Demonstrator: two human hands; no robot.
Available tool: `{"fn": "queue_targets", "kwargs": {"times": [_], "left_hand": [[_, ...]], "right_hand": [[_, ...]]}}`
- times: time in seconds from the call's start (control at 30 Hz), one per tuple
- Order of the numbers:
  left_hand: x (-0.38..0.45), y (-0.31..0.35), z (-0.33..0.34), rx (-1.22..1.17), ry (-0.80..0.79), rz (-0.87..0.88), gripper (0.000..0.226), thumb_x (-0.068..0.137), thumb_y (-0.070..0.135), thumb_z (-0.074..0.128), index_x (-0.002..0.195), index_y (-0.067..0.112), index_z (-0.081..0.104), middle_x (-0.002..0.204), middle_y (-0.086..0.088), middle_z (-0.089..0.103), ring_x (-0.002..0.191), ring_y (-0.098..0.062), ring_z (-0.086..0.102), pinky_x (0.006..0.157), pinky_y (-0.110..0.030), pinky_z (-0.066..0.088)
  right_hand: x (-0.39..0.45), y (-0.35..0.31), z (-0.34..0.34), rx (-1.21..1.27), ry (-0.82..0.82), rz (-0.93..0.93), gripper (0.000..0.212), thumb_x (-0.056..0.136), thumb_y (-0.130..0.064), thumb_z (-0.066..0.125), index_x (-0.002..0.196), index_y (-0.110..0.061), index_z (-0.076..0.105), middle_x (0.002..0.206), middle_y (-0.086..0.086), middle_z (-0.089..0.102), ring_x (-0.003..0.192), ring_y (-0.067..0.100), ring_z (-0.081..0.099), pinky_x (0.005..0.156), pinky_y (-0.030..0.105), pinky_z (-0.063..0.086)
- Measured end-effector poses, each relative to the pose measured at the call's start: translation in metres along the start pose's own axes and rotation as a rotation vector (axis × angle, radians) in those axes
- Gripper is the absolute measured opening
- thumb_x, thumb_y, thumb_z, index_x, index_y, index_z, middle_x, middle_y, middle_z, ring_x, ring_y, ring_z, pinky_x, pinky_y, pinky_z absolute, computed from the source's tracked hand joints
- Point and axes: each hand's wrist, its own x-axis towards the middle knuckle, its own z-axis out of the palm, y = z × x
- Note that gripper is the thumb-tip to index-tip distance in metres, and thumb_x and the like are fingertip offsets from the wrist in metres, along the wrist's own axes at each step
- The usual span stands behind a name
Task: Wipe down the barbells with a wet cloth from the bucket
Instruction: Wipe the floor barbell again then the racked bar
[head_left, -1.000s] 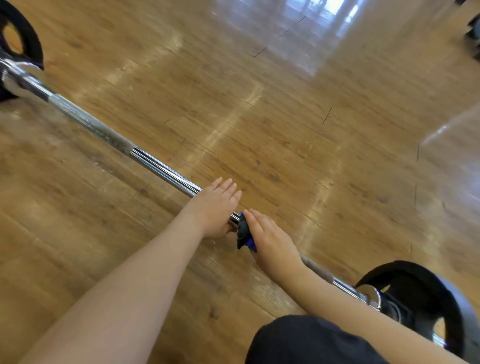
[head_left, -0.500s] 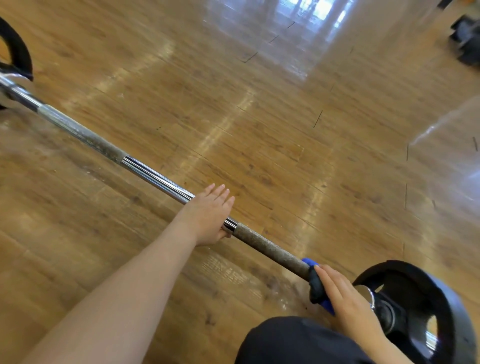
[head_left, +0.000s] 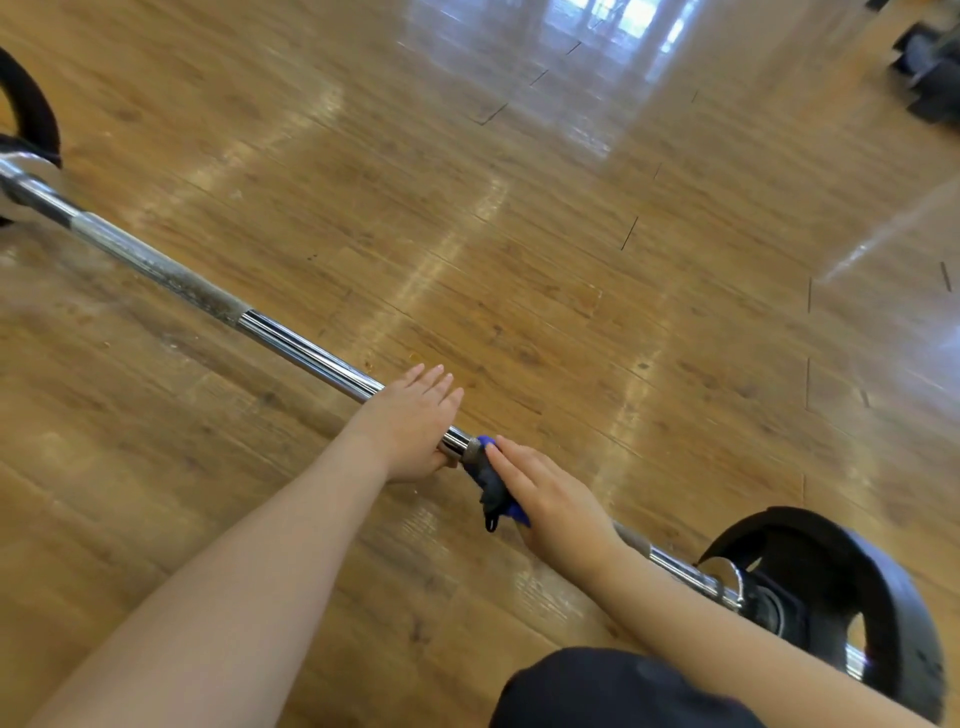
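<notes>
Mid-wipe: the right hand (head_left: 550, 499) grips the cloth (head_left: 491, 486) round the bar (head_left: 306, 353), the left hand (head_left: 413, 421) seemingly steadies it flat-fingered; next, stroke toward the plate (head_left: 857, 597).

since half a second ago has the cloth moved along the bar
Yes. The cloth has slid up the bar, away from the near weight plate, and now sits right beside the left hand.

No legible text or markings.
</notes>
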Motion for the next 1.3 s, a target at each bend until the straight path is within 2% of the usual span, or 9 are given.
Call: {"fn": "queue_targets", "kwargs": {"times": [0.2, 0.37, 0.57, 0.7, 0.77, 0.87, 1.07, 1.17, 1.3], "left_hand": [[-0.002, 0.001, 0.0, 0.006, -0.007, -0.008, 0.08, 0.096, 0.053, 0.038, 0.151, 0.005, 0.004, 0.159, -0.013, 0.004, 0.147, -0.024, -0.001, 0.118, -0.037, -0.002], [-0.002, 0.001, -0.001, -0.011, 0.001, -0.006, 0.08, 0.096, 0.052, 0.039, 0.151, 0.005, 0.004, 0.159, -0.013, 0.005, 0.147, -0.024, -0.001, 0.119, -0.037, -0.002], [-0.003, 0.003, -0.003, -0.038, -0.009, -0.021, 0.071, 0.098, 0.042, 0.036, 0.151, 0.005, 0.005, 0.159, -0.013, 0.005, 0.147, -0.024, -0.001, 0.118, -0.035, -0.002], [-0.002, 0.002, -0.002, -0.036, -0.016, -0.024, 0.08, 0.095, 0.052, 0.04, 0.151, 0.006, 0.006, 0.159, -0.013, 0.005, 0.147, -0.024, -0.001, 0.118, -0.036, -0.002], [-0.002, 0.002, -0.001, -0.023, -0.018, -0.021, 0.081, 0.095, 0.053, 0.04, 0.151, 0.005, 0.005, 0.159, -0.013, 0.005, 0.147, -0.024, -0.001, 0.118, -0.037, -0.001], [-0.002, 0.001, 0.0, -0.016, -0.006, -0.014, 0.08, 0.096, 0.052, 0.04, 0.151, 0.005, 0.005, 0.159, -0.012, 0.005, 0.147, -0.025, -0.001, 0.118, -0.037, -0.001], [-0.004, 0.001, -0.001, -0.024, 0.006, -0.017, 0.077, 0.097, 0.048, 0.04, 0.151, 0.005, 0.006, 0.159, -0.013, 0.006, 0.147, -0.024, 0.0, 0.118, -0.036, -0.001], [-0.004, 0.0, -0.002, -0.039, 0.016, -0.005, 0.07, 0.098, 0.041, 0.036, 0.151, 0.005, 0.007, 0.159, -0.014, 0.006, 0.147, -0.024, 0.001, 0.118, -0.036, -0.001], [-0.002, -0.001, 0.0, -0.039, 0.013, -0.008, 0.077, 0.096, 0.049, 0.039, 0.151, 0.005, 0.007, 0.158, -0.014, 0.007, 0.147, -0.025, 0.002, 0.118, -0.037, -0.001]], "right_hand": [[-0.086, 0.026, -0.022, -0.024, 0.038, 0.075, 0.086, 0.052, 0.015, 0.077, 0.128, -0.012, 0.048, 0.131, 0.011, 0.055, 0.122, 0.021, 0.045, 0.104, 0.024, 0.033], [-0.059, 0.005, -0.034, -0.007, 0.095, 0.123, 0.076, 0.057, -0.002, 0.08, 0.125, -0.013, 0.048, 0.127, 0.009, 0.058, 0.111, 0.021, 0.055, 0.081, 0.03, 0.053], [0.025, -0.021, 0.007, -0.049, 0.017, 0.046, 0.083, 0.046, -0.004, 0.09, 0.123, 0.0, 0.058, 0.125, 0.019, 0.059, 0.111, 0.033, 0.06, 0.083, 0.04, 0.054], [-0.036, 0.009, -0.012, 0.007, 0.013, -0.021, 0.08, 0.059, 0.001, 0.08, 0.131, -0.016, 0.049, 0.136, 0.006, 0.052, 0.121, 0.026, 0.053, 0.092, 0.036, 0.051], [-0.079, 0.02, -0.025, 0.01, 0.066, 0.04, 0.076, 0.071, -0.002, 0.065, 0.138, -0.03, 0.042, 0.146, -0.01, 0.039, 0.126, 0.018, 0.046, 0.103, 0.026, 0.04], [-0.117, 0.021, -0.04, -0.006, 0.099, 0.193, 0.089, 0.065, -0.006, 0.06, 0.142, -0.042, 0.032, 0.15, -0.025, 0.023, 0.12, 0.013, 0.047, 0.102, 0.013, 0.029], [-0.013, -0.017, -0.018, 0.046, 0.178, 0.216, 0.085, 0.05, -0.002, 0.088, 0.127, -0.009, 0.054, 0.129, 0.014, 0.057, 0.114, 0.026, 0.057, 0.092, 0.03, 0.046], [0.026, -0.026, 0.004, 0.042, 0.067, 0.148, 0.092, 0.046, -0.008, 0.09, 0.13, -0.006, 0.051, 0.132, 0.015, 0.055, 0.118, 0.029, 0.055, 0.091, 0.037, 0.051], [-0.013, -0.01, 0.001, 0.084, 0.062, 0.147, 0.092, 0.052, 0.007, 0.082, 0.132, -0.015, 0.044, 0.132, 0.01, 0.055, 0.117, 0.022, 0.05, 0.099, 0.025, 0.036]]}}
